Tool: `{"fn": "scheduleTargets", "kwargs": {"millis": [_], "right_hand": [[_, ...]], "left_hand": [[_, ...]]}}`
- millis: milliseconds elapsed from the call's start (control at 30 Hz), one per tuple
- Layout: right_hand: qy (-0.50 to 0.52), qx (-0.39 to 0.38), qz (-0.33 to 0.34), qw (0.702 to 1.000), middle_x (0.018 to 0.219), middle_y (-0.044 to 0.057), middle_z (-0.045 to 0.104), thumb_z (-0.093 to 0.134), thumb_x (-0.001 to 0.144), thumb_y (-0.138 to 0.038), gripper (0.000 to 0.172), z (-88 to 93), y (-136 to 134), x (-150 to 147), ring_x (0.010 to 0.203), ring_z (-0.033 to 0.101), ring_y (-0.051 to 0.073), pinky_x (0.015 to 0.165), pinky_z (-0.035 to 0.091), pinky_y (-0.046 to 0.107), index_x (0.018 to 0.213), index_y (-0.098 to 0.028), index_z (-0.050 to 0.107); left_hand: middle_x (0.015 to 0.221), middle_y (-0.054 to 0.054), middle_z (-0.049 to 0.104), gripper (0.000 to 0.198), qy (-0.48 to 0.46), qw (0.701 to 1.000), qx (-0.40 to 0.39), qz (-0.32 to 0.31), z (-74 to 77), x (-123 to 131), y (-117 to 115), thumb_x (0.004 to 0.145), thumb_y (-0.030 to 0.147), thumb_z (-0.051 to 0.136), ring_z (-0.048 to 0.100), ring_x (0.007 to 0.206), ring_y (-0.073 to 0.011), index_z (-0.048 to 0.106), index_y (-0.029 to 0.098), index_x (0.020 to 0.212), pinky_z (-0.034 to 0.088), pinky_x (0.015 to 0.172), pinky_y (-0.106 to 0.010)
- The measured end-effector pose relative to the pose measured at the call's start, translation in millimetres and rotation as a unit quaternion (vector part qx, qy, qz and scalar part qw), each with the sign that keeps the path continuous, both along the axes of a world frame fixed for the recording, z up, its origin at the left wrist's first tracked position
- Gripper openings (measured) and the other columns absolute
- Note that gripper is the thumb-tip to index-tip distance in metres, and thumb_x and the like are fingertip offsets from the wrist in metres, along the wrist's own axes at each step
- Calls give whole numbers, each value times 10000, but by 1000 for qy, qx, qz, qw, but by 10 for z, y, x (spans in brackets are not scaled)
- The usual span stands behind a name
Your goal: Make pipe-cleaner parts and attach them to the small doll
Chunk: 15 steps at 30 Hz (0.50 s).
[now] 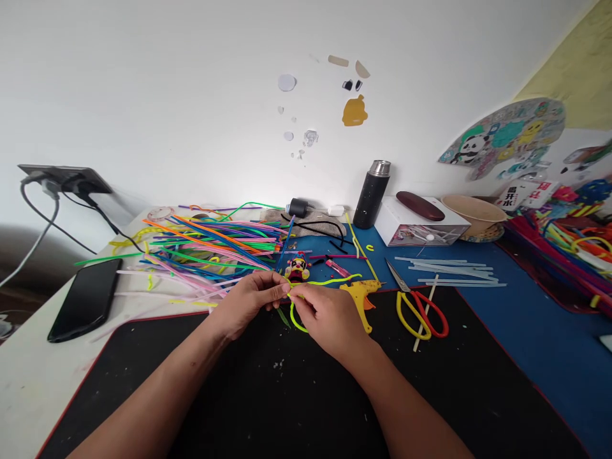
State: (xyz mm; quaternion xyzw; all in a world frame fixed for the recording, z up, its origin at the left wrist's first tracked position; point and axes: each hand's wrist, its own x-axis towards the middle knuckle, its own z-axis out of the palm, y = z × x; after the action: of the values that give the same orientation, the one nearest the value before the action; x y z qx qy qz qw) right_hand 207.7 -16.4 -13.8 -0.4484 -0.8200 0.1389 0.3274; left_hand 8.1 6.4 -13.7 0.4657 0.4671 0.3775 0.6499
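Observation:
My left hand (258, 296) and my right hand (329, 315) meet fingertip to fingertip above the black mat. Both pinch a yellow-green pipe cleaner (335, 280), whose one end reaches out to the right while a loop of it hangs below my fingers. Just beyond the fingertips is a small colourful figure (297, 266) with a round face and a blue top. Close to my right hand lies a yellow hot glue gun (357, 296). What sits exactly between the fingertips is partly hidden.
Many coloured pipe cleaners (215, 242) are heaped at the back left, beside a black phone (86, 299). Scissors (406, 299) with red and yellow handles and several glue sticks (454, 271) lie to the right. Behind stand a black thermos (370, 197) and a white box (411, 223).

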Motion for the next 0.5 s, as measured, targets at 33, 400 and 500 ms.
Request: {"fn": "scheduleTargets", "kwargs": {"millis": [33,400,500], "right_hand": [[5,0,7,1000,869,3,825,634,1025,-193,157,-9,2,1,745,756,169,643,386,261,942,-230,763],[29,-10,16,999,856,0,823,637,1009,-183,170,12,-18,-21,729,751,166,641,401,259,903,-235,759],[26,-17,4,1000,723,-18,769,654,983,-177,150,39,-39,-22,591,672,140,583,352,262,877,-228,748]], "left_hand": [[701,16,636,420,2,1000,-1,0,-1,-9,6,643,493,965,509,633,-115,752,168,803,377,602,-251],[641,10,608,436,-81,993,-82,-26,33,-9,-15,624,462,987,491,584,-98,726,140,760,350,575,-234],[658,-3,623,412,-92,991,-94,-30,17,-7,-17,657,443,975,507,595,-99,729,130,764,370,582,-228]]}}
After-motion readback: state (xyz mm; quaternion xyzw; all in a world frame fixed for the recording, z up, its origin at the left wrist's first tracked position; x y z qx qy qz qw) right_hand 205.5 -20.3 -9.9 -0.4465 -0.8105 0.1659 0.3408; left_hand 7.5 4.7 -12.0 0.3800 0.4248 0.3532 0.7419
